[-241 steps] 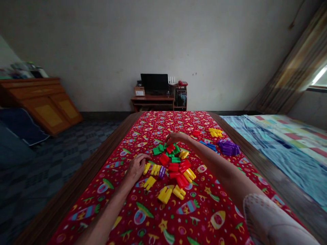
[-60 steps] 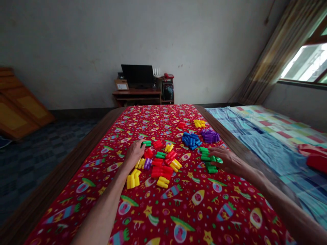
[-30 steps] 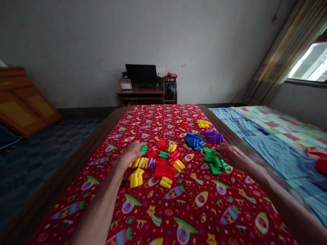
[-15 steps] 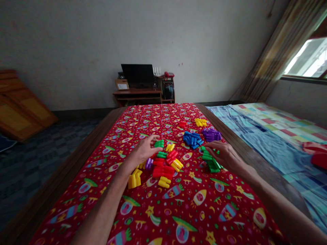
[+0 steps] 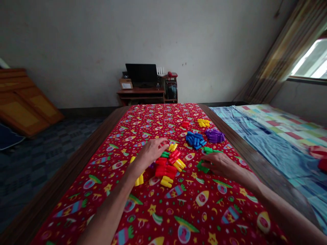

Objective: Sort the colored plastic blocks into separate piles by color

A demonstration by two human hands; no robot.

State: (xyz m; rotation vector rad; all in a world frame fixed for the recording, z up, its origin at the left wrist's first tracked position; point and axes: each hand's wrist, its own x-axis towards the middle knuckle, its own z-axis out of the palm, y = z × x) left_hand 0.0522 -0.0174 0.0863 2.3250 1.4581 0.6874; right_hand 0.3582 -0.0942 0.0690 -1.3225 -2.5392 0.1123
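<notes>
My left hand [image 5: 151, 152] reaches over a mixed heap of red, yellow and green plastic blocks [image 5: 168, 166]. Its fingers curl down at the heap's far edge, and what they hold is hidden. My right hand [image 5: 220, 164] lies flat, fingers stretched to the left, on a group of green blocks [image 5: 202, 166]. Most of the group is covered, with some green showing past the fingertips [image 5: 211, 149]. Beyond it lie a blue pile [image 5: 194, 140], a purple pile [image 5: 215, 136], a small yellow pile [image 5: 203, 123] and a red block [image 5: 185, 124].
The blocks lie on a red patterned cloth [image 5: 163, 211] over a long wooden table [image 5: 76, 160]. A bed with a chequered sheet [image 5: 276, 136] runs along the right. A desk with a monitor [image 5: 143, 76] stands at the far wall, and a wooden cabinet [image 5: 28, 109] at the left.
My left hand has moved right across the mixed heap, and the green block at its fingertips is now out of sight. My right hand has slid nearer and left over the green blocks.
</notes>
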